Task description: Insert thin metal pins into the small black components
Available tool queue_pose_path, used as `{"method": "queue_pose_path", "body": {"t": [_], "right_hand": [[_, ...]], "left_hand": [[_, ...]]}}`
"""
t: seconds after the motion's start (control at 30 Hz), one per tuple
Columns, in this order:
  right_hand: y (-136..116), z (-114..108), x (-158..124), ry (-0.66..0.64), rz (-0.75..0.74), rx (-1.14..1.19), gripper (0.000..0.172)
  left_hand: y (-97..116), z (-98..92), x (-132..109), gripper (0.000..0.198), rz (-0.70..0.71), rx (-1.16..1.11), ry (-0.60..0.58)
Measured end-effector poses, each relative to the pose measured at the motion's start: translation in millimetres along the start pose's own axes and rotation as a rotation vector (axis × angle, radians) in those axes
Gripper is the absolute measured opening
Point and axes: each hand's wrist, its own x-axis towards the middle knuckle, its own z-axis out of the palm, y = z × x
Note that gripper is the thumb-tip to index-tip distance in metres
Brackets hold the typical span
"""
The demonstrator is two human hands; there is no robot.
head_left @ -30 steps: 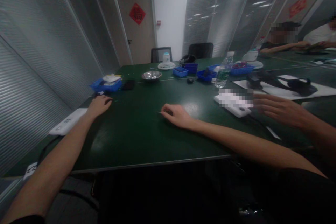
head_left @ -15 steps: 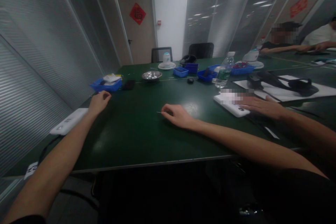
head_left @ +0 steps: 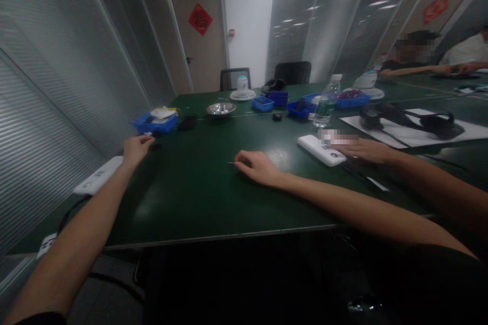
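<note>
My left hand (head_left: 136, 151) is raised over the left side of the table, its fingers pinched together. At the fingertips a small white piece (head_left: 148, 134) shows, its kind too small to make out. Just behind that hand stands a blue basket (head_left: 156, 126) with white and yellow things in it. My right hand (head_left: 258, 168) rests on the green tabletop (head_left: 190, 193) near the middle, thumb and fingers closed in a pinch. Out of them a thin pale stick (head_left: 231, 163) points left.
Another person's hand (head_left: 362, 150) lies on a white power strip (head_left: 322, 151) at right. A second power strip (head_left: 98, 176) lies beside my left forearm. Farther back are a metal bowl (head_left: 221, 109), blue baskets (head_left: 263, 104), a water bottle (head_left: 325, 106) and a black headset (head_left: 415, 121).
My left hand has moved slightly left and down, and a white piece now shows at its fingertips. The other person's hand and power strip have shifted left. My right hand stays put.
</note>
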Motion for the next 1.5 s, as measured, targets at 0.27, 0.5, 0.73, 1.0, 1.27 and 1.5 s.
{"method": "queue_pose_path", "body": {"t": [0.27,0.5,0.73,1.0,1.27,1.5], "right_hand": [[-3,-2,-1,-0.008,0.005,-0.007,0.02],[-3,-2,-1,-0.022,0.015,0.0,0.021],[-2,-2,0,-0.023,0.012,-0.006,0.02],[-1,0,0,-0.012,-0.009,-0.021,0.02],[-6,-4,-1,-0.032,0.009,-0.006,0.02],[-6,-4,-1,-0.028,0.01,-0.02,0.02]], "left_hand": [[-6,5.1,1,0.032,-0.114,-0.084,-0.078],[1,3.6,-5,0.031,-0.126,-0.073,-0.072],[-7,5.8,0,0.029,-0.119,-0.13,-0.095],[-2,-1.1,-1,0.029,-0.135,-0.154,-0.141],[-3,-2.8,0,0.032,-0.152,-0.156,-0.154],[-1,-4.4,0,0.031,-0.169,-0.155,-0.167]]}}
